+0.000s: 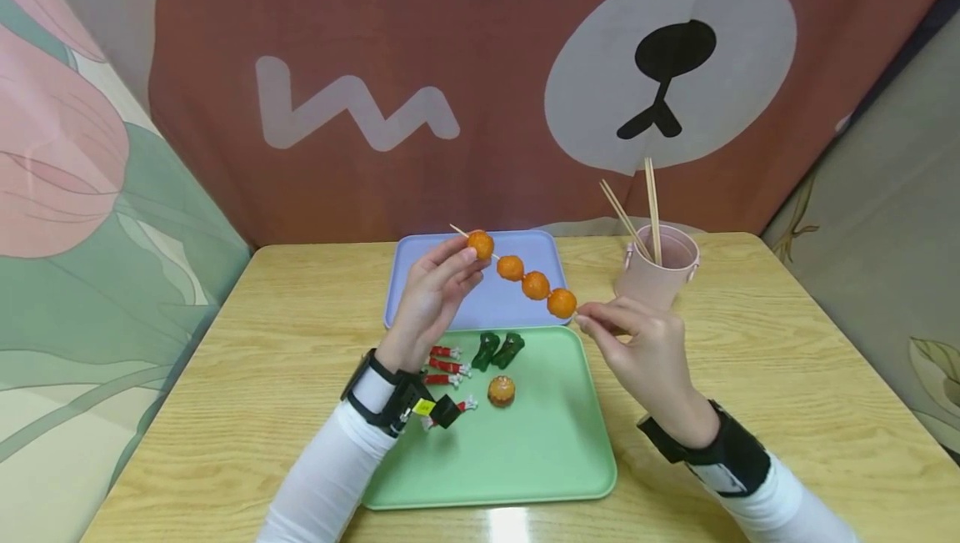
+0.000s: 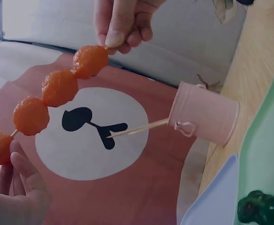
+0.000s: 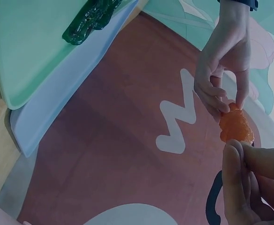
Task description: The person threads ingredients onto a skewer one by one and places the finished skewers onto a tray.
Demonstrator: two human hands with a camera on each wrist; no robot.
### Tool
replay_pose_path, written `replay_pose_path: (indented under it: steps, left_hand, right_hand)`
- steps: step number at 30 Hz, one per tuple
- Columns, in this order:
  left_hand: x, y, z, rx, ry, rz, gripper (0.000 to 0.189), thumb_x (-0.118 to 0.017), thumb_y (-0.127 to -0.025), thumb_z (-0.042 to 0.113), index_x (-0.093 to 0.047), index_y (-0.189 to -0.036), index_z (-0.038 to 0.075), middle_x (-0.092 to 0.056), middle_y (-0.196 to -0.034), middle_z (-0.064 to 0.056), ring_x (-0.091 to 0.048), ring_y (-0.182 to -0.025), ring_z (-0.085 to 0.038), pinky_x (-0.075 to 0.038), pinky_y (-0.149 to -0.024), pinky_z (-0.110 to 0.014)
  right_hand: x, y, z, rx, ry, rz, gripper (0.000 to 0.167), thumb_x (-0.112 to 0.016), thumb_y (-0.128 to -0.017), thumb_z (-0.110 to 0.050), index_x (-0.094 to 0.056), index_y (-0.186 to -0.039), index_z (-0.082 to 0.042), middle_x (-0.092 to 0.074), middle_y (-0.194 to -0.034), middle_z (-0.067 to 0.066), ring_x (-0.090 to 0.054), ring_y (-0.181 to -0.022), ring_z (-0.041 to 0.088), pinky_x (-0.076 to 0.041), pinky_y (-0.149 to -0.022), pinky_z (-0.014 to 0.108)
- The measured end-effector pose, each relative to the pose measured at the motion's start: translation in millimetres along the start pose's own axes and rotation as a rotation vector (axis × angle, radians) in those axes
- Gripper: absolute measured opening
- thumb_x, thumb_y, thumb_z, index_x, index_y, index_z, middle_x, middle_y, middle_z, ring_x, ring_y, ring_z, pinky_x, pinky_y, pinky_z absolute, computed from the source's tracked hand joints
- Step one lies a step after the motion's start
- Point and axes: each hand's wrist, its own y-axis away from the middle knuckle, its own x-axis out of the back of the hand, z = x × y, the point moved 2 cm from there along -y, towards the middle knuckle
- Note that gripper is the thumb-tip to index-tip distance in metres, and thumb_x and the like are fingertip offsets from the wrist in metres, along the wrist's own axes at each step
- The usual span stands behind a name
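Note:
Several glossy orange balls [image 1: 536,285] are threaded along a thin wooden skewer [image 1: 458,230], held slantwise above the trays. My left hand [image 1: 438,289] pinches the end ball [image 1: 480,244] between thumb and fingers, and the skewer's bare tip sticks out beyond it. A small gap parts this ball from the other balls, which sit close together. At the opposite end, my right hand [image 1: 645,347] pinches the skewer just past the last ball [image 1: 562,304]. In the right wrist view the nearer balls [image 3: 236,125] overlap one another, and the skewer is mostly hidden.
A green tray [image 1: 555,451] holds dark green pepper-like pieces [image 1: 486,351], small red pieces with white ends [image 1: 450,367] and a brown scalloped round piece [image 1: 501,391]. Behind it lies a blue tray [image 1: 405,268]. A pink bucket [image 1: 648,289] with wooden sticks [image 1: 654,218] stands back right.

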Motion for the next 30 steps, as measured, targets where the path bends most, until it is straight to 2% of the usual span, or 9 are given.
replay_pose_path:
  steps: [10, 22, 30]
  left_hand:
    - [2.1, 0.0, 0.3, 0.040, -0.011, -0.026, 0.017, -0.054, -0.092, 0.004, -0.068, -0.097, 0.012, -0.067, -0.100, -0.002, -0.065, -0.089, -0.015, -0.053, -0.081, -0.023]
    - [3.7, -2.1, -3.9, 0.106, -0.043, 0.035, 0.014, -0.056, -0.091, 0.003, -0.067, -0.096, 0.009, -0.069, -0.096, -0.003, -0.066, -0.085, -0.015, -0.052, -0.081, -0.025]
    - [2.5, -0.6, -3.3, 0.111, -0.060, 0.057, 0.016, -0.058, -0.090, 0.004, -0.062, -0.105, 0.003, -0.068, -0.100, -0.004, -0.066, -0.085, -0.016, -0.053, -0.082, -0.025]
  right_hand:
    - [-0.9, 1.4, 0.3, -0.011, -0.005, -0.022, 0.016, -0.082, -0.069, -0.003, -0.076, -0.083, -0.002, -0.071, -0.074, 0.005, -0.067, -0.062, 0.013, -0.050, -0.063, 0.009]
    - [-3.3, 2.6, -0.7, -0.031, -0.006, -0.036, 0.015, -0.082, -0.070, -0.004, -0.076, -0.083, -0.004, -0.071, -0.073, 0.003, -0.066, -0.062, 0.011, -0.050, -0.064, 0.009]
    - [-7.5, 2.3, 1.4, -0.021, -0.026, -0.042, 0.015, -0.082, -0.069, -0.004, -0.076, -0.082, -0.004, -0.070, -0.073, 0.003, -0.065, -0.062, 0.009, -0.049, -0.063, 0.007]
